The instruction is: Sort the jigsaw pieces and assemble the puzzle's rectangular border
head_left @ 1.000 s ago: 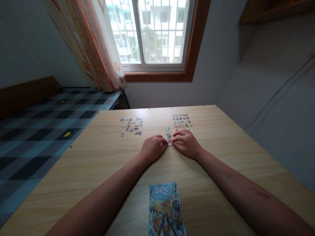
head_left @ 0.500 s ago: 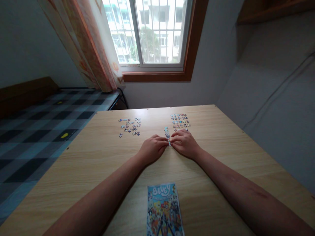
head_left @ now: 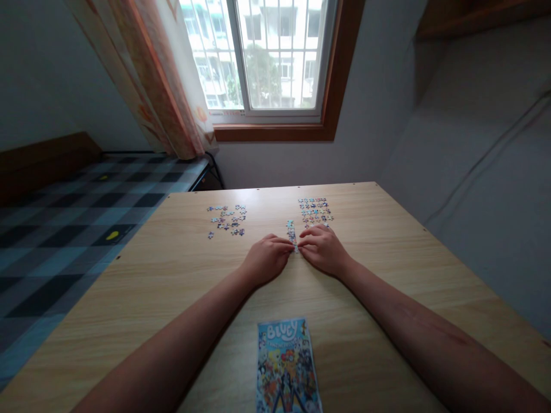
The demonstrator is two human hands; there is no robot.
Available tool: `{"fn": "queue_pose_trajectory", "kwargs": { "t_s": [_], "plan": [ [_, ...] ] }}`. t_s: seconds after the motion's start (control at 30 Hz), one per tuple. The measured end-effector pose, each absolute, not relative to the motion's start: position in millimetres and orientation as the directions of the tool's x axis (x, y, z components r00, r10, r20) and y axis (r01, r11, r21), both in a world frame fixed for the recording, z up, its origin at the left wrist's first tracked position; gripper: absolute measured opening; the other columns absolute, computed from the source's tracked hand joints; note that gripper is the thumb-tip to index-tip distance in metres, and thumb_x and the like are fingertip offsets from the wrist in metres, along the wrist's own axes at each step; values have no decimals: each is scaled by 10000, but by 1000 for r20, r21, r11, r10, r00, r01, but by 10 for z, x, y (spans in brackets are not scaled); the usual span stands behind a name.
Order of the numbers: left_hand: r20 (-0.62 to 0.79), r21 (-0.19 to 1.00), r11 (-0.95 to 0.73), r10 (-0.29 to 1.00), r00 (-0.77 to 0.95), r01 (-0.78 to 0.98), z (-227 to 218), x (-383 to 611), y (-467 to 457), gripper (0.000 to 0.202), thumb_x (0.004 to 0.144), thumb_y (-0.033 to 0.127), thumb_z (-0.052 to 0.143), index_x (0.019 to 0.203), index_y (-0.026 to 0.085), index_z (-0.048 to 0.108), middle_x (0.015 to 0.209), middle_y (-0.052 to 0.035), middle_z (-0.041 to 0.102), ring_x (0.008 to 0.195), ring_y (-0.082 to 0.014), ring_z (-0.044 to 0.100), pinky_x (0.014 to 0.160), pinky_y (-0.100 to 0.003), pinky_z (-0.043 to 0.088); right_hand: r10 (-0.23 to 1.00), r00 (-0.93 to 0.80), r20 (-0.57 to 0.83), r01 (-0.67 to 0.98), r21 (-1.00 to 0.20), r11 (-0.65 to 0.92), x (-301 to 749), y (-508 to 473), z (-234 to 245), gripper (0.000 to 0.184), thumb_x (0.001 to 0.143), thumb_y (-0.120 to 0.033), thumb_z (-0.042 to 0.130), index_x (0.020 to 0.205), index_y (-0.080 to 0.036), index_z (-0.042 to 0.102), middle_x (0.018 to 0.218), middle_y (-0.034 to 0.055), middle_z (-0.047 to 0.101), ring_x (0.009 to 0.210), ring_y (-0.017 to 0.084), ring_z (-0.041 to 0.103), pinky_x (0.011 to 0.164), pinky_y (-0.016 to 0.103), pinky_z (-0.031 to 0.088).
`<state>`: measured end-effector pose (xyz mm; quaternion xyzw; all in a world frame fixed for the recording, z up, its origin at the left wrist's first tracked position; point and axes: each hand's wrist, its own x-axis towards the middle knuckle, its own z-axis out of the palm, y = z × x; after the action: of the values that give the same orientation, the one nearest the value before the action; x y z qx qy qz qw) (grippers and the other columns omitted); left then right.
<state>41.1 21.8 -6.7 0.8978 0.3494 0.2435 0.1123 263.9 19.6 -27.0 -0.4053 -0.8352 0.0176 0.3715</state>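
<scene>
Lying before the puzzle strip (head_left: 291,232), a printed card (head_left: 287,367) reads "BLUEY"

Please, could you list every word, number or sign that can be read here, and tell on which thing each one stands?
"BLUEY": top of the picture sheet.
Line under it, same sheet: too blurred to read.
Small marks on the window's lower rail: too small to read.
Puzzle pieces: prints too small to tell whether they bear text.
</scene>
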Motion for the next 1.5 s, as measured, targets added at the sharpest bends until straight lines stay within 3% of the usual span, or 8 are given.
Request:
{"fn": "queue_pose_trajectory", "kwargs": {
  "t_s": [0.17, 0.43, 0.8, 1.1, 1.27, 1.5],
  "plan": [
    [405, 505, -653, 756, 514, 564, -81, 395, 252, 269, 898, 151, 565, 1007, 227, 799, 1055, -49, 769, 954, -184, 699, 950, -344, 546, 710, -351, 611, 687, -347, 638, 2637, 195, -282, 82, 848, -218, 727, 822, -271, 783, 1001, 37, 747, 984, 253, 598, 905, 443, 470],
    [384, 304, -722, 690, 614, 622, -152, 432, 246, 300, 909, 165, 542, 1056, 240, 793, 1136, -84, 733, 1025, -225, 640, 967, -428, 507, 706, -401, 584, 675, -333, 659, 2679, 193, -289, 101, 852, -217, 708, 825, -268, 791, 1005, 37, 745, 1000, 255, 584, 941, 446, 451],
    [392, 192, -770, 628, 672, 608, -150, 491, 234, 295, 964, 261, 505, 1051, 252, 787, 1112, -67, 733, 950, -194, 628, 935, -392, 476, 707, -423, 567, 671, -328, 665, 2736, 207, -307, 99, 863, -257, 705, 820, -251, 794, 1019, 45, 746, 1005, 245, 597, 996, 443, 408],
    [403, 223, -756, 646, 648, 615, -179, 488, 252, 288, 965, 292, 515, 1045, 252, 788, 1115, -69, 728, 973, -195, 622, 924, -382, 492, 693, -440, 571, 656, -322, 682, 2747, 230, -319, 96, 868, -261, 704, 823, -248, 788, 1013, 43, 749, 991, 235, 612, 989, 436, 408],
    [444, 283, -745, 660, 606, 604, -162, 463, 235, 275, 902, 189, 543, 1041, 217, 779, 1100, -72, 726, 959, -182, 640, 888, -348, 518, 673, -419, 610, 643, -323, 694, 2727, 222, -316, 108, 868, -239, 686, 824, -239, 784, 985, 43, 751, 960, 228, 613, 947, 423, 440],
    [414, 343, -725, 687, 596, 597, -90, 402, 165, 252, 764, 43, 525, 812, 182, 729, 878, -50, 701, 812, -173, 622, 793, -304, 508, 628, -400, 667, 617, -311, 723, 2665, 185, -299, 111, 878, -205, 673, 827, -230, 768, 929, 48, 755, 905, 231, 619, 880, 416, 476]
  ]
}}
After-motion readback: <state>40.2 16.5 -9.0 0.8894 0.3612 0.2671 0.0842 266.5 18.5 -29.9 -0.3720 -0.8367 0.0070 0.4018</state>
